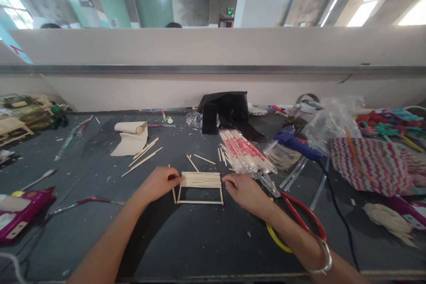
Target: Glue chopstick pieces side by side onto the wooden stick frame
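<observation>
A small frame of thin wooden sticks (200,180) lies on the dark table in front of me. Sticks packed side by side form its far part, while its near part is an open rectangle. My left hand (161,184) is closed, thumb and fingertips pinched at the frame's left end. At the right end, the curled fingers of my right hand (245,191) press against the frame. A loose stick (174,195) stands out beside the frame, just under my left fingertips. Two short sticks (204,159) lie just behind the frame.
Cutting pliers with red and yellow handles (304,215) lie under my right forearm. Behind are a bag of sticks (246,148), a blue glue gun (296,142) with its cord, and a black phone (209,119). Cloth (131,137) and loose sticks (142,161) lie left.
</observation>
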Demonstrator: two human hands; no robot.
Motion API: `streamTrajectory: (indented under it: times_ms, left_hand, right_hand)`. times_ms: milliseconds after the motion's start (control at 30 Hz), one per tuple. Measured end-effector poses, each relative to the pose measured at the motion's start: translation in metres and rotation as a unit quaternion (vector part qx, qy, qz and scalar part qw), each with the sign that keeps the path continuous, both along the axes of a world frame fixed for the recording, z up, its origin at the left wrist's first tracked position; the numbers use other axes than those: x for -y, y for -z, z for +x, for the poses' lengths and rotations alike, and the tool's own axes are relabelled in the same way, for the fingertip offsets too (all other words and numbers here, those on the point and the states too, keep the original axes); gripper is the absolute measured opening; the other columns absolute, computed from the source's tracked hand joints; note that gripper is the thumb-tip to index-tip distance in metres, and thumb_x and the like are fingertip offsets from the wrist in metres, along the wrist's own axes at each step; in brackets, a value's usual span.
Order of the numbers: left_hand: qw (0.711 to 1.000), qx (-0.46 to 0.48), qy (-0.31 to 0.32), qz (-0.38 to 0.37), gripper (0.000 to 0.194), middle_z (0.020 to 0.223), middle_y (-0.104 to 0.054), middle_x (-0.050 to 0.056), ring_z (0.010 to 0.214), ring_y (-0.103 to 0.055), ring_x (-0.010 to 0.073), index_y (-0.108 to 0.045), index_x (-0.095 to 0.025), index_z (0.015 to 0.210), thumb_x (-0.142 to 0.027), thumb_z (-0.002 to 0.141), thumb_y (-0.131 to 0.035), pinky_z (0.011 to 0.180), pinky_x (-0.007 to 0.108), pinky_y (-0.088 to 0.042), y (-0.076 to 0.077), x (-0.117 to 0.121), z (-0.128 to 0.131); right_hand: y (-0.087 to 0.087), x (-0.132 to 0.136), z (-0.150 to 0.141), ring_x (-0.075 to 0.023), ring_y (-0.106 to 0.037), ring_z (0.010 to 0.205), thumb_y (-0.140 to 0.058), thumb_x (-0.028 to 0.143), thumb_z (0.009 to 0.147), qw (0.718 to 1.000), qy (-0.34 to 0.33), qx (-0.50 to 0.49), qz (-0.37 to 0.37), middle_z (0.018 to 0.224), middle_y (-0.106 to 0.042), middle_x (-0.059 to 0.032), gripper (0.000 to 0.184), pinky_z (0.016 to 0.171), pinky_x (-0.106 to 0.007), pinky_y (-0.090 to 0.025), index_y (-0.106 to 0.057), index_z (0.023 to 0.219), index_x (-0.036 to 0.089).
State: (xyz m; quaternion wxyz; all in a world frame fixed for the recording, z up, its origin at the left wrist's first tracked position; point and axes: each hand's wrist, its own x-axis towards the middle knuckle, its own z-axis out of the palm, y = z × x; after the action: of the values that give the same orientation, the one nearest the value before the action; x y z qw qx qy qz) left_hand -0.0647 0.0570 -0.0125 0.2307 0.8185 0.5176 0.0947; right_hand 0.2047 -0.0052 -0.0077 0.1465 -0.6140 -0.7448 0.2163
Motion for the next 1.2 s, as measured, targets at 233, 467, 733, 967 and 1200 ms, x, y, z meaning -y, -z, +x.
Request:
streamTrajectory:
  times_ms: [233,467,733,967,1200]
  left_hand:
    - [1.0,-0.003,-0.015,-0.016,0.032,0.065,-0.065,0.001,0.061,-0.056,0.015,-0.069,-0.019,0.073,-0.044,0.08,-0.05,0.055,0.023,-0.033,-0.0001,0.0013,0.0021]
    - [0.999,-0.003,-0.023,-0.037,0.033,0.064,-0.064,0.001,0.06,-0.055,0.0152,-0.07,-0.017,0.073,-0.043,0.078,-0.05,0.055,0.024,-0.032,-0.0027,0.0045,0.0063]
    - [0.997,0.017,-0.04,-0.061,0.04,0.056,-0.06,0.001,0.054,-0.049,0.0139,-0.067,-0.016,0.064,-0.044,0.081,-0.046,0.052,0.025,-0.029,-0.0033,0.008,0.0073]
    - [0.995,0.04,-0.04,-0.087,0.037,0.056,-0.061,0.001,0.051,-0.047,0.0127,-0.069,-0.016,0.065,-0.042,0.08,-0.047,0.05,0.024,-0.029,-0.0009,0.0082,0.0048]
    - [0.994,0.042,-0.036,-0.091,0.037,0.057,-0.063,0.002,0.052,-0.048,0.0132,-0.071,-0.016,0.07,-0.044,0.079,-0.049,0.051,0.024,-0.03,-0.0005,0.0079,0.004]
  right_hand:
    - [-0.0008,0.0006,-0.0006,-0.0162,-0.063,0.081,-0.044,0.014,0.084,1.0,0.0,0.005,-0.01,0.085,-0.071,-0.0039,0.026,0.072,-0.022,-0.039,-0.069,0.083,0.02]
    - [-0.001,0.0003,-0.0013,-0.0155,-0.062,0.079,-0.043,0.013,0.085,1.0,0.001,0.003,-0.015,0.083,-0.071,-0.0041,0.028,0.07,-0.022,-0.038,-0.07,0.083,0.02]
    - [0.0024,-0.0012,-0.0012,-0.0158,-0.062,0.082,-0.043,0.013,0.085,1.0,0.002,-0.006,-0.013,0.087,-0.071,-0.0047,0.028,0.072,-0.022,-0.038,-0.07,0.085,0.019]
    - [0.0027,-0.0016,-0.0017,-0.0156,-0.062,0.077,-0.043,0.012,0.084,1.0,-0.002,-0.013,-0.017,0.082,-0.071,-0.004,0.028,0.068,-0.022,-0.038,-0.071,0.083,0.02]
    - [0.0014,-0.0011,-0.0028,-0.0152,-0.062,0.075,-0.043,0.011,0.083,1.0,-0.008,-0.023,-0.019,0.08,-0.071,-0.0043,0.029,0.066,-0.022,-0.038,-0.07,0.082,0.018]
